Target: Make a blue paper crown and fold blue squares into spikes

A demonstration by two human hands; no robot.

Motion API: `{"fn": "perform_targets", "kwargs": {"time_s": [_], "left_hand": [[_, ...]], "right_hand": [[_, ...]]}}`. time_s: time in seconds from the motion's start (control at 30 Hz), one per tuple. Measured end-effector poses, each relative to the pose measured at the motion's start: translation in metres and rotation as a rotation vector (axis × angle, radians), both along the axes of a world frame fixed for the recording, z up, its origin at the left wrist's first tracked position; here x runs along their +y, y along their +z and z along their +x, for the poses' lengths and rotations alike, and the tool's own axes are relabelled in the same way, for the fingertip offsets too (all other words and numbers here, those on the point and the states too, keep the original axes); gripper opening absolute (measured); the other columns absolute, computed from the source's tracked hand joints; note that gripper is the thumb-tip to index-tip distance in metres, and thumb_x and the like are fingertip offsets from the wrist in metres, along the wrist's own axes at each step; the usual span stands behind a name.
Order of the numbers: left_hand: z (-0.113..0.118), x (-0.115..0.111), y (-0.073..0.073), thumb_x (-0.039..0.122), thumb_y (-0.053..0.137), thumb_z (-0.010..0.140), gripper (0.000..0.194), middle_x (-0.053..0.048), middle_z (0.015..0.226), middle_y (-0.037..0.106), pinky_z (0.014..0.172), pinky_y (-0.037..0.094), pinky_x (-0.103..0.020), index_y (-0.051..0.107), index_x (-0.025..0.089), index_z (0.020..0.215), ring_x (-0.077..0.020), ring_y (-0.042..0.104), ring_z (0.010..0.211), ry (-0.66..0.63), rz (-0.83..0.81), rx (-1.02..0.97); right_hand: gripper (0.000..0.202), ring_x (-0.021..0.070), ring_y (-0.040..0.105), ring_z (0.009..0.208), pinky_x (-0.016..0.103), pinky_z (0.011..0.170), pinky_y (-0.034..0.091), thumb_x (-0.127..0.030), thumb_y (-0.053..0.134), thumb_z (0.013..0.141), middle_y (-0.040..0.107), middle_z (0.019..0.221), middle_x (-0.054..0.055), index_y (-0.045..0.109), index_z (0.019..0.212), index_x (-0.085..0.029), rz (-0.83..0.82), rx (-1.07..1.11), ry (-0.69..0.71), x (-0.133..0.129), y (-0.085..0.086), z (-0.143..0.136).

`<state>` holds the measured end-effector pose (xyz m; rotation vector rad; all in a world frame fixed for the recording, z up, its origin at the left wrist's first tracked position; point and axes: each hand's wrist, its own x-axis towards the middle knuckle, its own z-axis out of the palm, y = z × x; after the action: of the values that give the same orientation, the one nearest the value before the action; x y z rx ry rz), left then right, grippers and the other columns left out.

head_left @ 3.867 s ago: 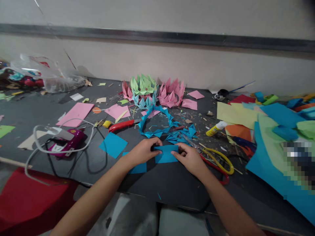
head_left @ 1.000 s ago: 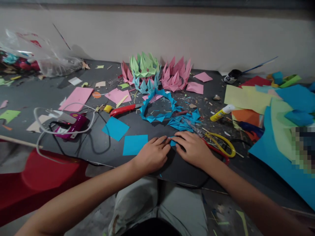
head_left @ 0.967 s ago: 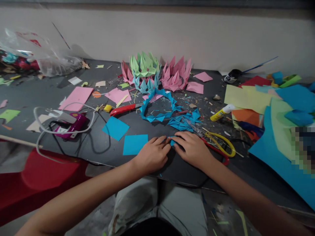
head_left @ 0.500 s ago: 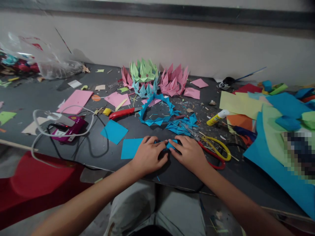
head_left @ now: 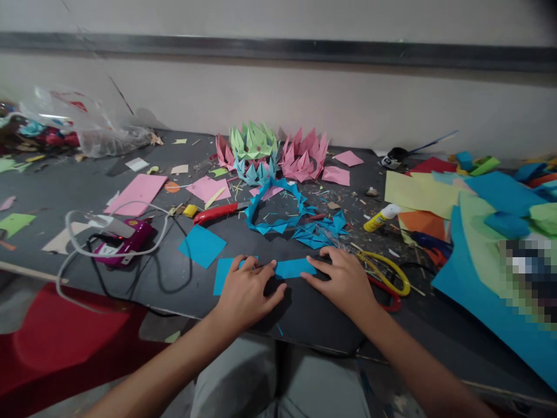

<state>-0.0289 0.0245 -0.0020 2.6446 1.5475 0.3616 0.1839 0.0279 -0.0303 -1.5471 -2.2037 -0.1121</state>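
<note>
A folded strip of blue paper (head_left: 292,268) lies on the dark table between my two hands. My left hand (head_left: 250,284) rests palm down with its fingers spread, the forefinger at the strip's left end and the thumb held off to the side. Under that hand, a blue paper sheet (head_left: 222,274) is partly covered. My right hand (head_left: 342,277) has thumb and forefinger on the strip's right end, gripping it at the edges. A blue paper square (head_left: 202,246) sits to the left. Beyond my hands is a ring of folded blue paper (head_left: 278,223), with folded blue pieces (head_left: 324,232) beside it.
Scissors (head_left: 402,278) lie right of my right hand, near a glue stick (head_left: 382,217). A red-handled cutter (head_left: 220,213) and a purple device with cables (head_left: 126,244) are left. Folded paper crowns (head_left: 304,154) stand behind; coloured sheets (head_left: 422,194) pile at right.
My hands have moved apart, uncovering the blue strip between them. My right hand has shifted slightly right. The whole view has tilted up a little.
</note>
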Motion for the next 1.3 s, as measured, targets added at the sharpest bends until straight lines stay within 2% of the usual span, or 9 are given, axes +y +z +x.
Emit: {"fn": "perform_targets", "kwargs": {"time_s": [0.27, 0.43, 0.6, 0.67, 0.8, 0.93, 1.03, 1.2, 1.3], "left_hand": [[0.024, 0.013, 0.011, 0.037, 0.061, 0.077, 0.025, -0.009, 0.084, 0.064, 0.076, 0.042, -0.039, 0.061, 0.014, 0.087, -0.0259, 0.056, 0.086, -0.1, -0.031, 0.121], [0.03, 0.028, 0.014, 0.029, 0.059, 0.08, 0.015, -0.005, 0.085, 0.061, 0.068, 0.045, -0.035, 0.059, 0.016, 0.089, -0.0237, 0.058, 0.082, -0.184, -0.118, 0.157], [0.028, 0.029, 0.012, 0.045, 0.064, 0.073, 0.036, -0.005, 0.09, 0.059, 0.066, 0.046, -0.035, 0.058, 0.017, 0.094, -0.0252, 0.058, 0.085, -0.22, -0.178, 0.125], [0.028, 0.028, 0.012, 0.042, 0.064, 0.074, 0.034, -0.005, 0.091, 0.059, 0.066, 0.047, -0.033, 0.058, 0.016, 0.095, -0.0245, 0.058, 0.085, -0.226, -0.186, 0.125], [0.027, 0.031, 0.012, 0.032, 0.059, 0.08, 0.02, -0.005, 0.089, 0.06, 0.067, 0.046, -0.03, 0.06, 0.017, 0.094, -0.021, 0.058, 0.083, -0.245, -0.191, 0.116], [0.025, 0.037, 0.012, 0.037, 0.055, 0.083, 0.023, -0.004, 0.09, 0.061, 0.068, 0.046, -0.027, 0.062, 0.019, 0.096, -0.0191, 0.059, 0.084, -0.264, -0.225, 0.037], [0.025, 0.041, 0.009, 0.035, 0.048, 0.087, 0.023, -0.004, 0.088, 0.061, 0.068, 0.046, -0.027, 0.062, 0.018, 0.096, -0.0187, 0.059, 0.083, -0.264, -0.223, 0.001], [0.024, 0.048, 0.0, 0.03, 0.044, 0.088, 0.023, -0.004, 0.086, 0.062, 0.069, 0.045, -0.026, 0.062, 0.017, 0.09, -0.0169, 0.059, 0.08, -0.284, -0.225, -0.146], [0.022, 0.051, -0.005, 0.028, 0.043, 0.088, 0.021, -0.003, 0.084, 0.063, 0.07, 0.045, -0.025, 0.061, 0.017, 0.085, -0.0157, 0.059, 0.079, -0.279, -0.275, -0.271]], "right_hand": [[0.034, 0.022, 0.058, 0.082, 0.034, 0.071, 0.041, -0.045, 0.057, 0.078, 0.063, 0.087, 0.008, 0.069, 0.095, -0.018, -0.01, 0.024, 0.015, -0.002, -0.004, 0.003], [0.036, 0.0221, 0.059, 0.089, 0.035, 0.078, 0.046, -0.043, 0.055, 0.08, 0.063, 0.093, 0.009, 0.061, 0.101, -0.016, -0.063, 0.207, 0.039, -0.001, -0.003, 0.003], [0.026, 0.0199, 0.06, 0.085, 0.032, 0.073, 0.05, -0.037, 0.056, 0.08, 0.062, 0.091, 0.008, 0.059, 0.095, -0.016, -0.13, 0.379, 0.014, 0.005, 0.002, 0.007], [0.021, 0.0188, 0.06, 0.082, 0.031, 0.071, 0.051, -0.034, 0.054, 0.082, 0.063, 0.087, 0.007, 0.06, 0.092, -0.017, -0.086, 0.37, 0.053, 0.002, 0.007, 0.007], [0.018, 0.0167, 0.062, 0.075, 0.03, 0.07, 0.05, -0.022, 0.046, 0.087, 0.068, 0.079, 0.005, 0.064, 0.088, -0.019, 0.075, 0.177, 0.268, -0.024, 0.014, -0.011], [0.042, 0.0201, 0.057, 0.103, 0.033, 0.085, 0.049, -0.043, 0.046, 0.086, 0.063, 0.113, 0.009, 0.058, 0.113, -0.013, -0.057, 0.104, 0.448, -0.061, 0.002, -0.042], [0.032, 0.017, 0.052, 0.112, 0.03, 0.094, 0.044, -0.027, 0.044, 0.089, 0.059, 0.121, 0.004, 0.057, 0.115, -0.015, -0.028, 0.074, 0.516, -0.075, -0.012, -0.053], [0.033, 0.0121, 0.061, 0.096, 0.024, 0.086, 0.049, -0.01, 0.034, 0.089, 0.07, 0.1, 0.003, 0.062, 0.105, -0.014, 0.047, 0.192, 0.548, -0.082, -0.011, -0.04], [0.032, 0.0103, 0.062, 0.091, 0.022, 0.082, 0.051, -0.016, 0.035, 0.09, 0.07, 0.098, 0.0, 0.061, 0.108, -0.021, -0.097, 0.176, 0.558, -0.091, 0.005, -0.012]]}}
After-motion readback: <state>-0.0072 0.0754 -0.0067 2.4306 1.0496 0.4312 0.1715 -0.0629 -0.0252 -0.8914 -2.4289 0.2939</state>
